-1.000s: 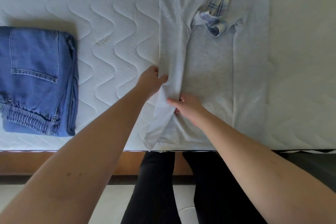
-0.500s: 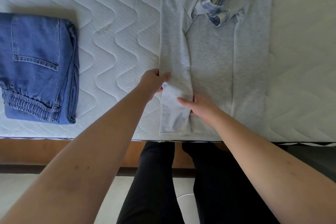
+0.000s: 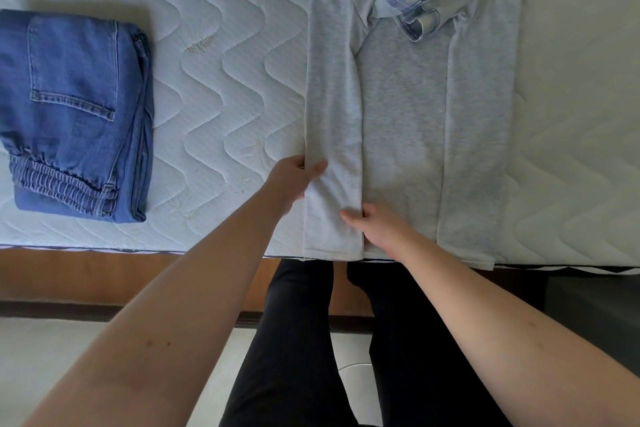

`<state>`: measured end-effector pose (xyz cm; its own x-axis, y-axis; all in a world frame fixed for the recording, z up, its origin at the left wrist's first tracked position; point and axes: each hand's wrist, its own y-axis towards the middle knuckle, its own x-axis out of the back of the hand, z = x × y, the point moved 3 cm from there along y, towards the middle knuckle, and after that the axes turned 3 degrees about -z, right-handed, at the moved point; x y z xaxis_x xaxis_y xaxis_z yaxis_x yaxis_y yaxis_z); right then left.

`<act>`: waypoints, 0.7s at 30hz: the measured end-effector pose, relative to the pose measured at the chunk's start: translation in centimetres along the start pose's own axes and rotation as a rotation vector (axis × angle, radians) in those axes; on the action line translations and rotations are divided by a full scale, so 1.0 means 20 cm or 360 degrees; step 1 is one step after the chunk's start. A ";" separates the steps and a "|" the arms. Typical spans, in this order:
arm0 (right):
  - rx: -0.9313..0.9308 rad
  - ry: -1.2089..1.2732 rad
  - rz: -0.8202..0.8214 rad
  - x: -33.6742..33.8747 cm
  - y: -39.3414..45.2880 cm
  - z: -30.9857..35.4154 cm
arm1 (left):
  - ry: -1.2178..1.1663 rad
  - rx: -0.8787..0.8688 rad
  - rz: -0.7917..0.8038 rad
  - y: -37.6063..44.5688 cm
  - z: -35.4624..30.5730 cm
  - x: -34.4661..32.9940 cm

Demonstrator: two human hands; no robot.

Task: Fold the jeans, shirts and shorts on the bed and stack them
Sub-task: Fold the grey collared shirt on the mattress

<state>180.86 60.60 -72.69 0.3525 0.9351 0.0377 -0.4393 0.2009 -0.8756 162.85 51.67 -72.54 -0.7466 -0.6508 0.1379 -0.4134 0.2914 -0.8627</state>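
A light grey shirt (image 3: 401, 107) lies flat on the white quilted mattress (image 3: 221, 87), both long sides folded in toward its middle. My left hand (image 3: 291, 180) pinches the outer edge of the left folded panel, thumb on top of the cloth. My right hand (image 3: 375, 225) grips the inner edge of that same panel near the hem, fingers tucked under it. A plaid blue and white garment (image 3: 420, 7) lies bunched on the shirt's upper part. Folded blue jeans (image 3: 74, 114) sit at the left of the bed.
The mattress edge and wooden bed frame (image 3: 104, 274) run across just below the shirt's hem. My legs in black trousers (image 3: 311, 340) stand against the frame. Bare mattress lies between the jeans and the shirt, and to the shirt's right.
The loose lower corner of the left panel, which hung crooked over the bed edge, now lies straight and flat along the shirt. Both hands stayed on that panel.
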 end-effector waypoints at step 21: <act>0.0007 -0.0323 -0.0342 -0.16 -0.17 -0.17 | 0.0386 -0.0113 -0.0202 -0.33 0.48 -0.05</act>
<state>184.00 55.90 -71.42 0.2653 0.9102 0.3179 -0.3765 0.4014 -0.8350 171.46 43.64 -71.64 -0.7860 -0.5010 0.3622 -0.5404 0.2722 -0.7962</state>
